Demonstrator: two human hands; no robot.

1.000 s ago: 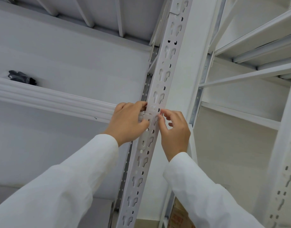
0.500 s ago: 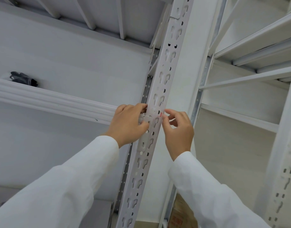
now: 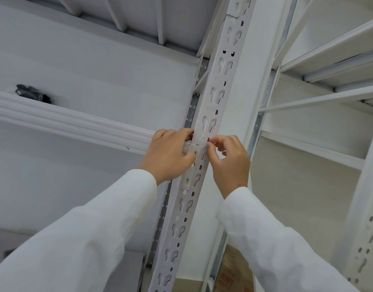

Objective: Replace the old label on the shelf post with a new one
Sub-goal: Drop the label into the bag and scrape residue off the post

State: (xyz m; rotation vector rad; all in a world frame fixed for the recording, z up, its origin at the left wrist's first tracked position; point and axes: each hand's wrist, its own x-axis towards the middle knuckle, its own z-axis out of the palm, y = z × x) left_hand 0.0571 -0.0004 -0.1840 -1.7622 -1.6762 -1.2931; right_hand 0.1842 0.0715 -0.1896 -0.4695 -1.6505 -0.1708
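Shelf post (image 3: pixel 211 114), grey-white with keyhole slots, runs diagonally through frame centre. Label (image 3: pixel 193 144): small pale strip across the post at mid-frame; any print too small to read. Left hand (image 3: pixel 171 153) curls its fingers round the post's left edge, over the label's left end. Right hand (image 3: pixel 229 161) pinches at the label's right end, fingers (image 3: pixel 212 142) bunched. Cardboard box (image 3: pixel 234 272) at bottom, red print illegible. Dark bundle (image 3: pixel 33 94) on shelf, upper left.

2 long white sleeves (image 3: pixel 93 232), loose, softly creased fabric, plain cuffs at wrists; hands bare.
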